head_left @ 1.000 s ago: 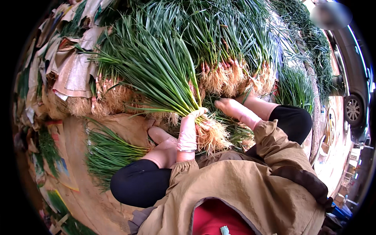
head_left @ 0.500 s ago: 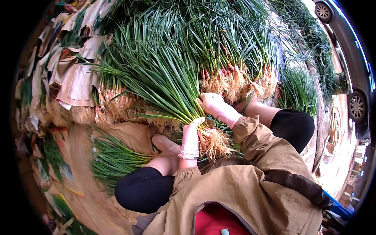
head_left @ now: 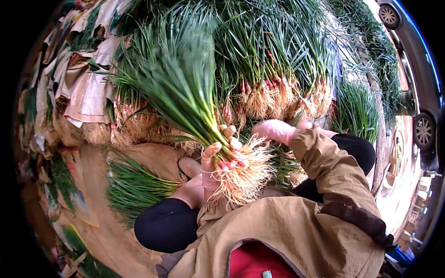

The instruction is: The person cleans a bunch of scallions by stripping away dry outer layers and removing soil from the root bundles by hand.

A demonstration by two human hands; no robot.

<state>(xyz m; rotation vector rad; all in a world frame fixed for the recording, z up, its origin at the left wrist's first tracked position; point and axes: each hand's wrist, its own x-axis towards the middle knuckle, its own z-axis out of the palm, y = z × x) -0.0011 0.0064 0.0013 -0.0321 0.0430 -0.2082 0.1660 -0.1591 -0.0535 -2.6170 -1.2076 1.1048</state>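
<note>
Head view: we grip a bunch of green onions at its base, roots toward us.

Since half a second ago our left hand (head_left: 217, 162) has lifted the bunch (head_left: 185, 92) and turned it; our right hand (head_left: 274, 130), then on the stalks, now sits off at 2 o'clock from the bunch's roots, curled at the heaped pile (head_left: 278, 65), and we cannot tell whether it grips anything. Left fingers are wrapped tight around the stalks just above the roots (head_left: 245, 173). Those roots are a pale, wiry, tangled tuft; the bases are pinkish, the leaves slim, smooth and green. Its long axis runs from roots at 5 o'clock to blurred leaf tips at 11 o'clock. A loose sheaf (head_left: 134, 185) lies on brown paper (head_left: 153, 155) at 8 o'clock.
</note>
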